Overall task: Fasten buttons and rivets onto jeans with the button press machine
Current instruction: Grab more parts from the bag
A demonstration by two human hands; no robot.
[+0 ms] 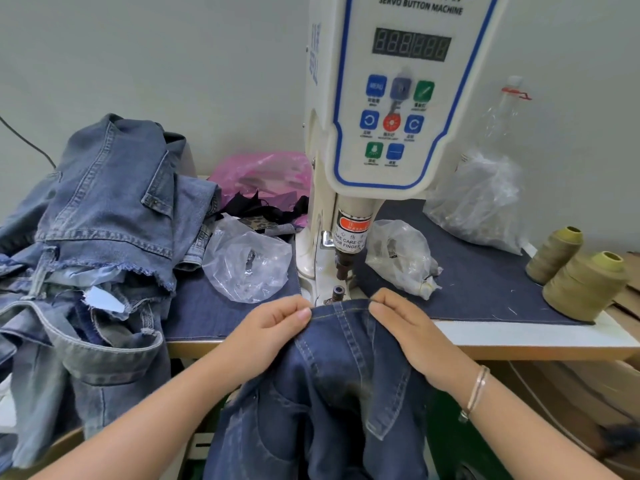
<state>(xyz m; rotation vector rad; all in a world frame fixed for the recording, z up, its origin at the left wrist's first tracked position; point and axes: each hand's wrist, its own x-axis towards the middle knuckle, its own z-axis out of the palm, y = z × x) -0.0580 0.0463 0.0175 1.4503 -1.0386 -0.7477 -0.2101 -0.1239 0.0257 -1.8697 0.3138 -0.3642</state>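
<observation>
Dark blue jeans (332, 375) hang over the table's front edge, their waistband lying just in front of the button press machine (391, 116). My left hand (273, 327) pinches the waistband on the left. On the right, my right hand (401, 323) pinches the same edge. The machine's lower die (337, 291) stands just behind the waistband, between my hands. Directly above it hangs the upper punch (343, 268), raised clear of the cloth.
A pile of lighter jeans (97, 244) fills the left. Clear plastic bags lie left (246, 261) and right (401, 258) of the machine, a bigger bag (481, 199) behind. Two olive thread cones (571, 271) stand at the right. A pink bag (263, 174) lies at the back.
</observation>
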